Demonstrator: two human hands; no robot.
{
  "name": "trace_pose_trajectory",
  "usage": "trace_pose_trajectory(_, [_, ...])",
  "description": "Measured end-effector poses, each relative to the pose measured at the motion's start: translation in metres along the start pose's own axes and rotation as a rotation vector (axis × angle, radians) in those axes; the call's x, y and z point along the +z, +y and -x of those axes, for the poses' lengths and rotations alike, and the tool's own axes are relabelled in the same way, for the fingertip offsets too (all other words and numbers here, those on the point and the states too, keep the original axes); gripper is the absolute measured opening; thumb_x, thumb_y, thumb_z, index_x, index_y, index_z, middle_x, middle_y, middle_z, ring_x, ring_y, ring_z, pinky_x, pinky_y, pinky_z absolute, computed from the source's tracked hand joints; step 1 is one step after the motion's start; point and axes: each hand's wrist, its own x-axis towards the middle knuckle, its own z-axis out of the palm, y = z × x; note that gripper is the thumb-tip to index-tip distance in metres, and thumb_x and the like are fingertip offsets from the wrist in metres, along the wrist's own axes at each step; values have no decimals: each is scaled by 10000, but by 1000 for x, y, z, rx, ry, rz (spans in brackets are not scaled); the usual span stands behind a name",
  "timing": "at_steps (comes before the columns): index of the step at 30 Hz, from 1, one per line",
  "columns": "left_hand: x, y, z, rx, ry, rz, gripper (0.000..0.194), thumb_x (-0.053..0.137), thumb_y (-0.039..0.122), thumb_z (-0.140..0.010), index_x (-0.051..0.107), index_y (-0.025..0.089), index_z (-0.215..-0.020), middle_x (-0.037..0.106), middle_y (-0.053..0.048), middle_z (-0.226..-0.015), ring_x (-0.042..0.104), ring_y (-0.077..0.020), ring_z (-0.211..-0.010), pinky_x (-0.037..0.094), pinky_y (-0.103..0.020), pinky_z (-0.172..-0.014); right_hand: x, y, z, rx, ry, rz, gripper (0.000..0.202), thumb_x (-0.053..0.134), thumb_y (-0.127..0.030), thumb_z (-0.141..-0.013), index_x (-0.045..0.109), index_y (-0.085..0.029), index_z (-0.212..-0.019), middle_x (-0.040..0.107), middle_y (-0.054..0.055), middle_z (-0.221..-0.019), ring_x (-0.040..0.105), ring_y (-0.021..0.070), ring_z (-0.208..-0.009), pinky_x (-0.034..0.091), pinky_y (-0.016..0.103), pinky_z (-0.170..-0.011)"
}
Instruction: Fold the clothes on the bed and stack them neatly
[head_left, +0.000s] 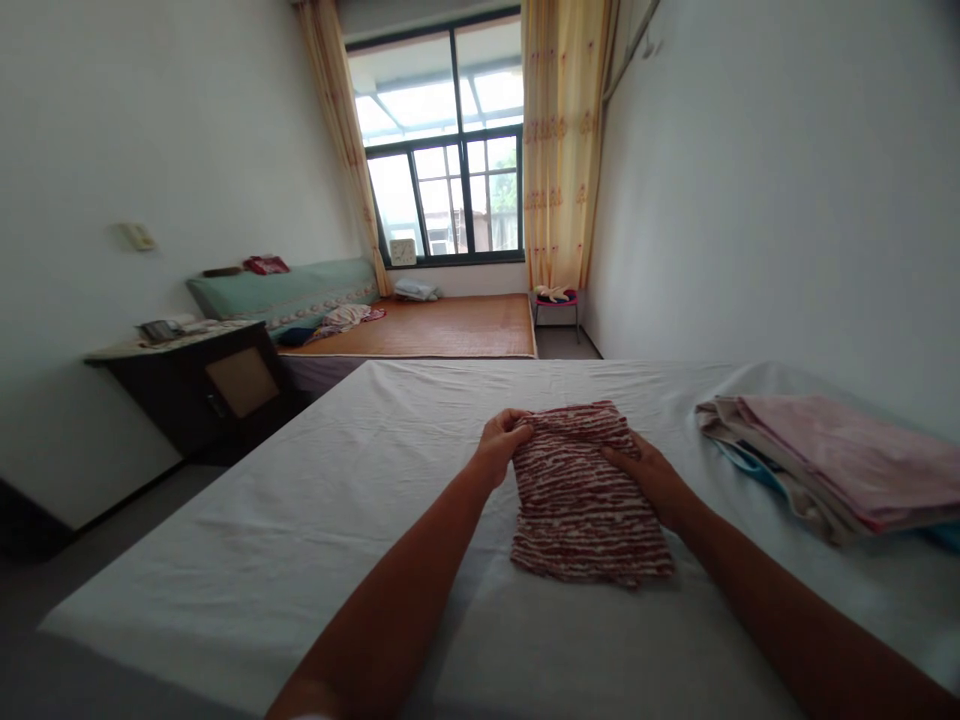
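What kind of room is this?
Likely a home bedroom: a bed with a woven mat and mint-green headboard, a bedside cabinet, and patterned curtains at the window.

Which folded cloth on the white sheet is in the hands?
The red-and-white striped folded cloth, held along its sides by the left hand and right hand; the plain pink folded cloth lies untouched to its right.

Bare hands (pixel 501 447), slim bare wrists (pixel 684 508); uncovered forearms (pixel 416 585)
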Motion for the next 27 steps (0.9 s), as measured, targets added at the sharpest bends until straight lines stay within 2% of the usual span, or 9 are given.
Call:
trace_pose_trajectory(4, [-18, -26, -9, 3, 79, -382, 207, 638, 180, -709, 642, 146, -913, 638, -11, -770, 580, -107, -673, 460, -221, -634, -7, 10, -4, -55, 96, 313, 494, 696, -485, -738, 604, -204, -1134, 709, 81, -1080, 639, 287, -1028, 459, 458, -980])
trace_pose_trajectory(7, [-32, -41, -15, 22, 97, -571, 241, 584, 95, -718, 646, 146, -945, 647, -14, -777, 608, -111, -681, 487, -217, -634, -6, 14, -2, -78, 36, 373, 533, 674, -461, -756, 562, -192, -1203, 681, 97, -1155, 628, 274, -1057, 452, 436, -994])
trace_pose_trajectory(11, [-39, -47, -19, 29, 104, -568, 254, 542, 97, -756, 630, 150, -988, 671, -42, -860, 654, -135, -784, 523, -212, -625, -3, 10, 4, -156, -95, 396, 551, 676, -425, -765, 532, -177, -1235, 659, 102, -1197, 613, 267, -1085, 446, 428, -1001])
trace_pose_trajectory(14, [-39, -45, -18, 27, 105, -568, 246, 531, 111, -768, 627, 149, -992, 678, -51, -859, 664, -147, -828, 539, -219, -636, -6, 0, 5, -163, -48, 404, 487, 663, -432, -780, 561, -186, -1187, 680, 90, -1143, 632, 267, -1033, 460, 431, -972])
trace_pose_trajectory(18, [-40, -41, -16, 30, 72, -577, 257, 547, 117, -750, 636, 150, -988, 685, -37, -820, 661, -133, -749, 537, -230, -650, -11, -16, 8, -144, 56, 277, 439, 647, -471, -797, 584, -213, -1146, 706, 59, -1061, 652, 258, -966, 496, 421, -902])
trace_pose_trajectory(21, [-40, -37, -15, 48, 44, -616, 267, 549, 146, -738, 645, 142, -987, 690, -40, -805, 659, -137, -717, 530, -241, -659, -11, -23, 13, -119, 19, 192, 439, 654, -479, -788, 600, -209, -1130, 711, 50, -1045, 651, 253, -957, 507, 418, -876])
trace_pose_trajectory(24, [-39, -34, -16, 59, 9, -662, 295, 559, 229, -732, 650, 147, -1000, 708, -50, -847, 675, -166, -765, 534, -267, -689, -14, -31, 13, -149, 13, 225, 421, 687, -453, -759, 626, -198, -1089, 714, 38, -1012, 648, 241, -950, 498, 410, -897])
trace_pose_trajectory(27, [-39, -32, -18, 65, -28, -672, 328, 559, 326, -730, 650, 155, -995, 720, -60, -910, 688, -199, -841, 542, -297, -721, -31, -50, 7, -199, 8, 240, 404, 687, -434, -763, 628, -213, -1095, 715, 17, -979, 654, 218, -909, 510, 391, -884])
